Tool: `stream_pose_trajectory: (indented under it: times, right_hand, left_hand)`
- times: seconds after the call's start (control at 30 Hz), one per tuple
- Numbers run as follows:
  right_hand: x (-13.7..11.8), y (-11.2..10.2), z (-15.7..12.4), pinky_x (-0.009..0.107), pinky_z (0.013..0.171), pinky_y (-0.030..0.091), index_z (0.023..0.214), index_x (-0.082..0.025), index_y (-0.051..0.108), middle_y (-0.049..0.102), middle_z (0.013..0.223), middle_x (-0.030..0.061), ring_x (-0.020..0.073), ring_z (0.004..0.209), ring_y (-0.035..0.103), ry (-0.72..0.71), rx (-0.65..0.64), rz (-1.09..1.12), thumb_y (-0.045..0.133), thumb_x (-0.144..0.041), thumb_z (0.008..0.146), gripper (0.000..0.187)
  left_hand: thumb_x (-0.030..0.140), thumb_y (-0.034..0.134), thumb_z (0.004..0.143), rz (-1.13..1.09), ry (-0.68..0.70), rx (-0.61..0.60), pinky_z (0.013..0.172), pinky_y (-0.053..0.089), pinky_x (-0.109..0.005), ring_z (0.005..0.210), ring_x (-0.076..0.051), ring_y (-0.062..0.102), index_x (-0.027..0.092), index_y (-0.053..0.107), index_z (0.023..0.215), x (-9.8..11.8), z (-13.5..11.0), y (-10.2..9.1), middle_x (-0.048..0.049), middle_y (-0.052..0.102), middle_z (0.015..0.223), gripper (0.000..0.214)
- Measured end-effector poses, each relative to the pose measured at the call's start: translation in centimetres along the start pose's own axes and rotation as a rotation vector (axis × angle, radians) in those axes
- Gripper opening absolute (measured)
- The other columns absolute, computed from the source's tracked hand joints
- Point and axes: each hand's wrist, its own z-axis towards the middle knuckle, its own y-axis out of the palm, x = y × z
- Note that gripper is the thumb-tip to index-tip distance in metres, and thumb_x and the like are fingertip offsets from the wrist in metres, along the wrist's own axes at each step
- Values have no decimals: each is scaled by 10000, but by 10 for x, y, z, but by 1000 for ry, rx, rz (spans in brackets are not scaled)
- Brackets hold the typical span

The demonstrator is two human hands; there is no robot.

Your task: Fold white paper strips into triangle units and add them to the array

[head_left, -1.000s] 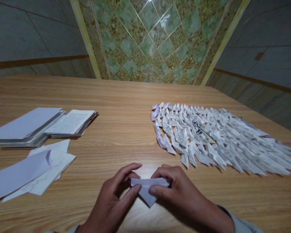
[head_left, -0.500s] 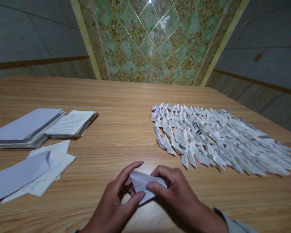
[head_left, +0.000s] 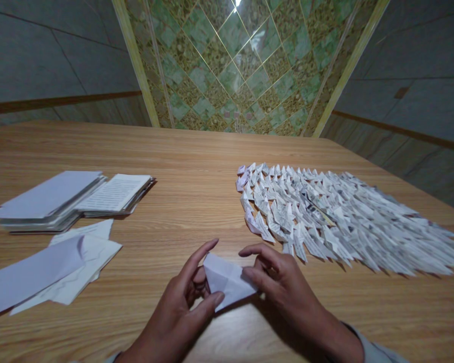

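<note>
White paper, folded small with a crease down its middle, sits between both hands just above the wooden table (head_left: 196, 166). The left hand (head_left: 179, 310) is closed on this folded paper (head_left: 227, 280). Its thumb presses the lower left edge and its forefinger stretches up along the far left side. The right hand (head_left: 287, 287) grips the paper's right corner with the thumb on top. Its forefinger is lifted and curved clear above the sheet, and the other fingers are tucked behind where they cannot be seen. A grey sleeve cuff (head_left: 374, 350) shows at the right wrist.

Just beyond the right hand and spreading far out to that hand's side lies a broad spread of folded paper pieces (head_left: 344, 222), small pointed shapes made from printed pages, overlapping in rows. Its nearest pieces lie close to the right fingertips but do not touch them.

Out to the side of the left hand, well apart from it, lie loose white sheets (head_left: 49, 272), one of them creased and partly folded. Farther out beyond those rests a stack of printed pages (head_left: 71, 199), fanned in two low heaps. Past the table's far edge, a green and gold tiled floor (head_left: 230, 65) is visible.
</note>
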Motion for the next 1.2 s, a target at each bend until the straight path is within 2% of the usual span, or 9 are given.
stream_pose_trajectory:
  times: [0.1,0.2,0.37,0.53,0.7,0.87,1.03,1.1,1.2]
  right_hand:
    - [-1,-2,-2,249,625,404,1249,-170,632,605,740,-20,143,689,557,2,-88,26,596,-340,912,379]
    - [2,5,-5,224,606,401,1361,-198,554,595,764,-37,130,686,548,31,-228,39,660,-234,850,523]
    - [9,18,-12,254,638,410,1466,-233,456,614,793,-21,153,708,551,28,-137,-152,613,-136,829,663]
    - [12,14,-13,303,686,468,1575,-234,285,669,832,4,185,733,599,17,-206,-243,615,-180,878,772]
    - [8,0,-8,391,886,481,1353,-214,577,653,1103,92,254,1028,578,-269,-39,-484,710,-132,827,549]
    - [1,-4,-6,369,982,440,1269,-266,621,620,1303,65,240,1165,515,-511,-295,-618,713,-101,866,445]
    - [6,4,-4,382,923,433,1229,-238,612,679,1170,68,240,1060,530,-533,-370,-804,645,-182,963,275]
    - [10,7,-3,359,835,439,1189,-224,623,688,1042,62,229,953,542,-523,-369,-832,622,-195,981,210]
    - [13,9,-2,345,801,434,1106,-210,640,669,969,46,222,911,542,-437,-355,-794,656,-184,958,152]
  left_hand:
    - [248,620,886,85,12,-103,781,526,-334,836,-199,647,300,275,1578,0,-1,-1,-35,668,949,775]
    - [239,649,845,249,74,-141,759,524,-322,819,-198,632,323,389,1535,-1,-2,-2,-24,650,913,743]
    - [283,592,930,123,40,28,661,511,-270,714,-153,613,282,343,1532,4,6,-5,-5,629,886,652]
    - [249,639,891,139,50,163,639,484,-245,668,-132,583,215,488,1388,9,17,-12,22,635,817,520]
    - [196,600,884,286,85,121,650,475,-256,676,-135,573,206,534,1353,11,18,-15,30,637,794,474]
    - [216,588,904,249,97,34,710,501,-284,739,-148,605,218,507,1393,11,19,-16,20,656,851,496]
    - [202,563,941,369,160,-13,707,508,-287,745,-154,616,251,451,1434,5,24,-19,16,651,881,508]
    - [171,568,943,568,285,10,763,506,-317,828,-179,630,257,467,1414,3,25,-20,-16,663,971,490]
    - [145,542,965,879,492,3,843,474,-381,989,-240,602,225,616,1184,6,21,-21,-73,640,1081,245]
